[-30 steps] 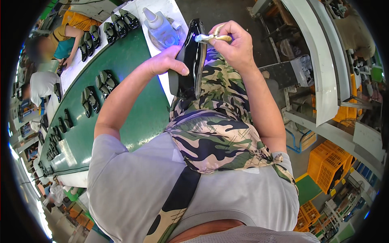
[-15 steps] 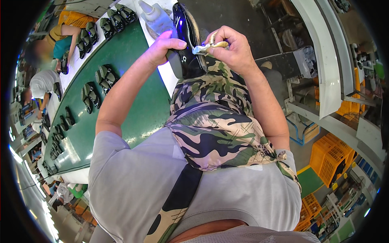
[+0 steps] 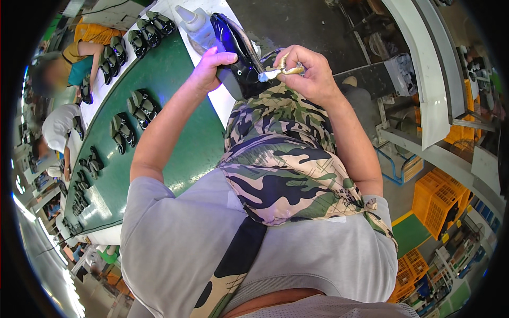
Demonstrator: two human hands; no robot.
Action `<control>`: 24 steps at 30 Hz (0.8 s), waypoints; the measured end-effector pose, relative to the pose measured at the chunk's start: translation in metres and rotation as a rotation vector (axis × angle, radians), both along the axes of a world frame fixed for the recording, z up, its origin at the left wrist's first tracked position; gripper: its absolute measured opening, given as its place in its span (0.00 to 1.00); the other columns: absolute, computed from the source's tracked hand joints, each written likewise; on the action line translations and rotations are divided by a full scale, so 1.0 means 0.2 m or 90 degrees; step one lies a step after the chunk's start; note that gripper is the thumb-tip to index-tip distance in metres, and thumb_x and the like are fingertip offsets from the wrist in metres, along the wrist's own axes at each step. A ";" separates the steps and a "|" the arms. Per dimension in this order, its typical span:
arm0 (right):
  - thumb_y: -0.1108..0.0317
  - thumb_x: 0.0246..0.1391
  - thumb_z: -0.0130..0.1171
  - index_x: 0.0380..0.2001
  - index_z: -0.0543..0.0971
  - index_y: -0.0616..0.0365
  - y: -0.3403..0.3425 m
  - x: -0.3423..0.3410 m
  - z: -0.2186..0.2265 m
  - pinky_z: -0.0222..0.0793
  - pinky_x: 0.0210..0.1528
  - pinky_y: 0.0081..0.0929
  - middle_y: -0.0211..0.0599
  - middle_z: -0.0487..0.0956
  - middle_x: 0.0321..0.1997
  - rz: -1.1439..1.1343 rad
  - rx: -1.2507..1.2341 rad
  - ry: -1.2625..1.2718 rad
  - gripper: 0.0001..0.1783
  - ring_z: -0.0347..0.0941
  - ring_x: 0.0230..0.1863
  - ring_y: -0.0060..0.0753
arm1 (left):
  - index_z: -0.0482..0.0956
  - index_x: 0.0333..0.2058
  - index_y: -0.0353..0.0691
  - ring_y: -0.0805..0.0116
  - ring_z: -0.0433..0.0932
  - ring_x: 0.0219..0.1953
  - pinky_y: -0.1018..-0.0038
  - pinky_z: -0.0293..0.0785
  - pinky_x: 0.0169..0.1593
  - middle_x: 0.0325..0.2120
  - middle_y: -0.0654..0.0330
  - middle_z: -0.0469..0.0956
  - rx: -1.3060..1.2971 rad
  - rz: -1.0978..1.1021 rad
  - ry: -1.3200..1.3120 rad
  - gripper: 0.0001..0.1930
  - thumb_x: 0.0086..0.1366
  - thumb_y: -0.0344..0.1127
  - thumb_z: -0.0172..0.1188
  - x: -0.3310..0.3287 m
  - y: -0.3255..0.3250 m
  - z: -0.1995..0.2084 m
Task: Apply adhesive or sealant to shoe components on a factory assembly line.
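A glossy black shoe [image 3: 245, 74] is gripped at its left side by my left hand [image 3: 208, 69], the thumb lying over its upper. My right hand [image 3: 307, 74] pinches a crumpled, pale yellowish-white rag [image 3: 290, 69] between thumb and fingers. The rag's bluish-white tip [image 3: 264, 77] touches the shoe's right edge, low down. Just beyond my left hand, a clear squeeze bottle [image 3: 197, 26] with a pointed nozzle leans at the shoe's far left. My left palm and most of its fingers are hidden behind the shoe.
Pairs of black shoes [image 3: 142, 107] stand on the green work surface [image 3: 175, 143] to my left. More shoes line its white rim [image 3: 98, 98], where co-workers [image 3: 62, 126] reach in. Orange crates [image 3: 437, 201] and a metal frame [image 3: 403, 140] stand to my right.
The shoe has tilted, its far end swinging left. My right hand has brought the rag's tip slightly lower along the shoe's right edge. Both hands have kept their holds.
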State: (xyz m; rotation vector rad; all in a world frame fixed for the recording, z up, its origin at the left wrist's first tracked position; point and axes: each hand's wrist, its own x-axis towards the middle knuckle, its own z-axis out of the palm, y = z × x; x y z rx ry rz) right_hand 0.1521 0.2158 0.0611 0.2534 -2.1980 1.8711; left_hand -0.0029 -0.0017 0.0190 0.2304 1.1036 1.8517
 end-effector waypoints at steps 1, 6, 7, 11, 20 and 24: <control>0.78 0.44 0.62 0.24 0.68 0.58 0.01 0.00 0.00 0.65 0.39 0.22 0.40 0.77 0.37 0.006 -0.006 0.001 0.12 0.70 0.38 0.23 | 0.74 0.50 0.32 0.59 0.82 0.43 0.64 0.77 0.54 0.42 0.53 0.81 0.007 0.005 -0.025 0.23 0.54 0.27 0.61 -0.01 -0.01 -0.03; 0.80 0.46 0.64 0.24 0.69 0.58 0.02 0.01 -0.06 0.68 0.42 0.22 0.38 0.78 0.36 -0.058 -0.150 -0.013 0.12 0.73 0.39 0.24 | 0.71 0.53 0.32 0.55 0.81 0.46 0.60 0.75 0.57 0.45 0.52 0.80 0.081 0.057 -0.118 0.27 0.54 0.31 0.62 -0.03 -0.04 -0.12; 0.80 0.46 0.65 0.25 0.71 0.58 0.02 0.00 -0.08 0.70 0.42 0.21 0.36 0.79 0.35 -0.096 -0.243 -0.023 0.11 0.74 0.39 0.24 | 0.71 0.54 0.32 0.54 0.80 0.48 0.59 0.73 0.59 0.46 0.51 0.80 0.120 0.074 -0.142 0.28 0.53 0.33 0.63 -0.02 -0.04 -0.12; 0.79 0.49 0.67 0.29 0.75 0.60 -0.05 -0.04 -0.10 0.71 0.38 0.17 0.32 0.79 0.35 -0.175 -0.398 -0.077 0.09 0.73 0.35 0.19 | 0.71 0.55 0.34 0.51 0.76 0.53 0.56 0.68 0.64 0.49 0.51 0.78 0.188 0.102 -0.178 0.31 0.51 0.35 0.64 0.01 -0.03 -0.16; 0.79 0.49 0.66 0.28 0.75 0.60 -0.07 -0.06 -0.11 0.69 0.37 0.20 0.32 0.77 0.33 -0.247 -0.443 -0.106 0.09 0.72 0.33 0.20 | 0.70 0.56 0.34 0.50 0.74 0.55 0.56 0.65 0.65 0.51 0.51 0.77 0.202 0.167 -0.164 0.32 0.51 0.36 0.63 0.11 0.07 -0.15; 0.77 0.47 0.67 0.26 0.75 0.61 -0.06 -0.02 -0.11 0.67 0.29 0.17 0.29 0.76 0.27 -0.307 -0.455 -0.119 0.09 0.70 0.27 0.16 | 0.69 0.55 0.34 0.54 0.76 0.53 0.58 0.69 0.63 0.48 0.52 0.78 0.182 0.189 -0.032 0.30 0.51 0.33 0.62 0.13 0.10 -0.13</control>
